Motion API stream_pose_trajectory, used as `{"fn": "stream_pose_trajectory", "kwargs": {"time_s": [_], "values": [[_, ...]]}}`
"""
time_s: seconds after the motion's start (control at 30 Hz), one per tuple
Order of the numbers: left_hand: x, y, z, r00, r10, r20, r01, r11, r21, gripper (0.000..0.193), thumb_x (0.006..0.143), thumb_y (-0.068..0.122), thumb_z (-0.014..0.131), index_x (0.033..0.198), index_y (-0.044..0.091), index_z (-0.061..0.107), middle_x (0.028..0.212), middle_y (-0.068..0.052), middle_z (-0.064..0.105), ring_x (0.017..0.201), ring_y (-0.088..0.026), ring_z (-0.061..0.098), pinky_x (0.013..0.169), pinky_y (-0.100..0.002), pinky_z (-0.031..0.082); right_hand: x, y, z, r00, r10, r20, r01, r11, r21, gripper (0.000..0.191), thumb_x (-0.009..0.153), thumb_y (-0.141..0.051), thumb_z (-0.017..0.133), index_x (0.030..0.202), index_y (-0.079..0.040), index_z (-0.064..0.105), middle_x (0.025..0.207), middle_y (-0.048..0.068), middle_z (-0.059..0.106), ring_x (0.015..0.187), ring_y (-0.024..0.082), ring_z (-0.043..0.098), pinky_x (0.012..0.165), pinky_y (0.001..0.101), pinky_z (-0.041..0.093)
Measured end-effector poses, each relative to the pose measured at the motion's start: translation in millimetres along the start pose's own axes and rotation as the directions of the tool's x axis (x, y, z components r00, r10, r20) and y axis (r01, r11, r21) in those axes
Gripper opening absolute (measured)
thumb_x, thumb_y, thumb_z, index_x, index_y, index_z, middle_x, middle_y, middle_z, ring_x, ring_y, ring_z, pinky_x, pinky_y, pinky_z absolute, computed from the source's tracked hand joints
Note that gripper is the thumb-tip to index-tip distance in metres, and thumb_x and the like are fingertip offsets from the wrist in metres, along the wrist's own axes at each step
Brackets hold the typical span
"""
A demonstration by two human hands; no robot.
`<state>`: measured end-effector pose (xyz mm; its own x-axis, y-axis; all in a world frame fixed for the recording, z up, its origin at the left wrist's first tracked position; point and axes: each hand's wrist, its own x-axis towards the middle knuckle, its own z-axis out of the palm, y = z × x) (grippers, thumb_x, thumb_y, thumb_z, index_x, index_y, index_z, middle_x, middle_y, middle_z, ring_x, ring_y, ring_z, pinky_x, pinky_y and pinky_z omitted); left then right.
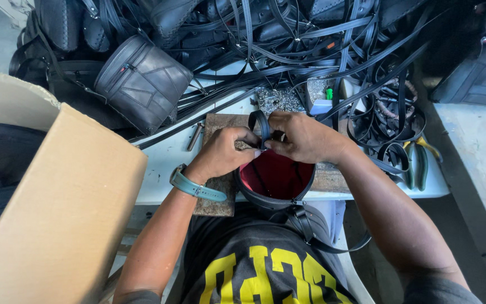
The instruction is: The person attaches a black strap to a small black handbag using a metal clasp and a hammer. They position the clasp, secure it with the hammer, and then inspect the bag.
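Left hand (pixel 229 149) and right hand (pixel 302 137) both grip closed on the black strap (pixel 261 123) above the red-lined bag (pixel 275 179).

Black bag (pixel 275 198) (red lining), teal watch strap (pixel 197 187).

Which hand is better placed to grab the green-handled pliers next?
Right, probably. The pliers lie at the table's right edge, beside the right hand's forearm; the left hand sits farther off, across the bag.

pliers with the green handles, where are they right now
The pliers lie at the table's right edge, beside the tangle of black straps, just right of the person's right hand.
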<state>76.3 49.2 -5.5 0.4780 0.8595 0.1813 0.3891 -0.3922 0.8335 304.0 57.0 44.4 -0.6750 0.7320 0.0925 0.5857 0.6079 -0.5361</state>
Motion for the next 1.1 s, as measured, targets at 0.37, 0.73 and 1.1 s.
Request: {"fn": "stream_pose_trajectory", "kwargs": {"time_s": [0.37, 0.73, 1.1], "values": [[1.4, 3.0, 5.8, 1.0, 0.027, -0.01, -0.027, 0.999, 0.044, 0.024, 0.085, 0.018, 0.077, 0.102, 0.001, 0.077, 0.094, -0.014, 0.079, 0.086, -0.021, 0.077, 0.079, -0.033, 0.058, 3.2, -6.3, -1.5, 0.998, 0.068, 0.006, -0.067, 0.99, -0.127, 0.022, 0.083, -0.012, 0.076, 0.092, 0.005, 0.066, 0.091, 0.019, 0.069, 0.08, 0.035, 0.07, 0.074, 0.0426, 0.057], [10.0, 1.2, 8.6, 0.999, -0.039, 0.022, 0.038, 0.998, 0.056, 0.024, 0.088, 0.02, 0.076, 0.105, 0.002, 0.076, 0.094, -0.013, 0.079, 0.085, -0.02, 0.077, 0.077, -0.034, 0.058, 4.2, 13.7, -9.3, 0.996, 0.087, -0.005, -0.086, 0.99, 0.108, 0.025, 0.082, -0.014, 0.079, 0.103, -0.001, 0.075, 0.097, 0.014, 0.076, 0.084, 0.026, 0.076, 0.076, 0.038, 0.06], [1.4, -9.3, 12.1, 0.996, -0.018, -0.084, 0.01, 0.996, -0.093, 0.026, 0.089, 0.017, 0.074, 0.11, 0.001, 0.071, 0.096, -0.013, 0.079, 0.09, -0.017, 0.077, 0.08, -0.032, 0.059, -3.8, 19.4, 8.7, 0.974, 0.203, -0.104, -0.182, 0.967, 0.178, 0.022, 0.085, -0.017, 0.081, 0.099, -0.002, 0.073, 0.094, 0.012, 0.078, 0.083, 0.025, 0.077, 0.077, 0.0363, 0.06]]}}
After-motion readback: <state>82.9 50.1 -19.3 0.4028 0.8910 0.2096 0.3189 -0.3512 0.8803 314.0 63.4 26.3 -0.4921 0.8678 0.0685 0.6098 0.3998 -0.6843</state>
